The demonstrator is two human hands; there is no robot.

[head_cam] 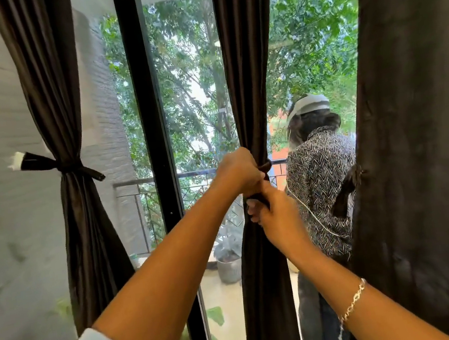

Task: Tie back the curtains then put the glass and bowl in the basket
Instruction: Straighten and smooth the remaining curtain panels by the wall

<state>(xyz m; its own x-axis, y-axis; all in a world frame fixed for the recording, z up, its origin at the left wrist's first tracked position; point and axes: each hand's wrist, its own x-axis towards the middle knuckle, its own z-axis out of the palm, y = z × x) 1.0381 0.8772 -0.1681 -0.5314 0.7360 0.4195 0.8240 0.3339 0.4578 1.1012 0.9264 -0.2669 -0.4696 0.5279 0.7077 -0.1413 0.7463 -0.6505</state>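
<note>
A dark brown middle curtain (247, 67) hangs bunched in front of the glass door. My left hand (239, 172) grips a dark tie band (266, 165) wrapped around the curtain at its waist. Just below, my right hand (273, 214) pinches the band's other end against the cloth. The left curtain (56, 92) is gathered and held by a dark tie (74, 168) running to a white wall hook (15, 161). A third curtain (424, 115) hangs loose at the right. No glass, bowl or basket is in view.
A black door frame (151, 122) stands between the left and middle curtains. Outside on the balcony a person in a patterned shirt (319, 185) faces away, near a railing (145, 181) and a grey pot (229, 267). Trees fill the background.
</note>
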